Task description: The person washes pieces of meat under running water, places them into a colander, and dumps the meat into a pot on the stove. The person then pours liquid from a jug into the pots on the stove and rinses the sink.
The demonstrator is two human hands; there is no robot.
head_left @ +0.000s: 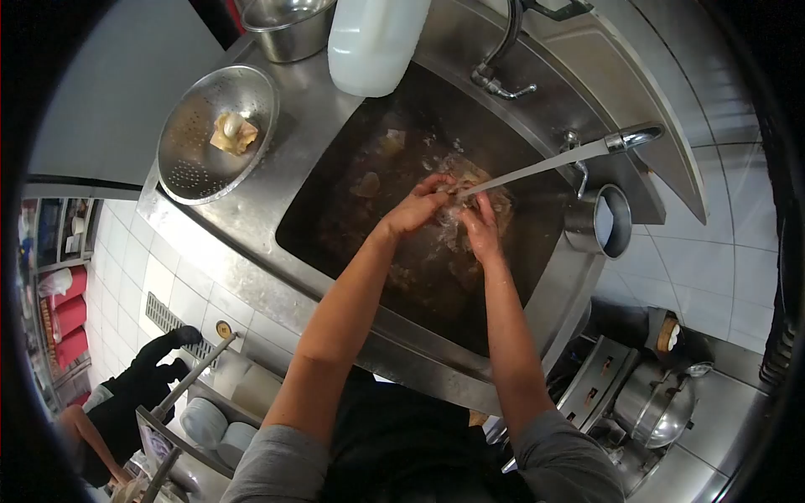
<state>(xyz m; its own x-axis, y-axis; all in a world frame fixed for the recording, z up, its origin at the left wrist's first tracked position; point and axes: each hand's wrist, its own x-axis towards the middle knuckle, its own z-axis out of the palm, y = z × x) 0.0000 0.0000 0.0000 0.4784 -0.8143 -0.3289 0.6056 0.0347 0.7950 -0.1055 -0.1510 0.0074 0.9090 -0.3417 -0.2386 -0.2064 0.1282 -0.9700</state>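
Observation:
My left hand point(417, 208) and my right hand point(480, 228) meet over the middle of a deep metal sink point(329, 283). Their fingers curl round a pale, ragged piece of what looks like raw meat point(451, 211); its exact kind is unclear. A stream of water point(537, 166) from the tap point(635, 137) falls onto it. Brownish, murky water fills the basin, with more blurred pieces lying beneath and around my hands. One pale piece point(366, 185) shows to the left of my left hand.
On the left counter sits a metal colander point(180, 151) holding a yellowish piece. Behind it are a steel pot point(289, 32) and a white plastic jug point(369, 59). A metal container point(605, 222) stands right of the sink. At lower left, another person point(117, 419) is beside a cart with bowls.

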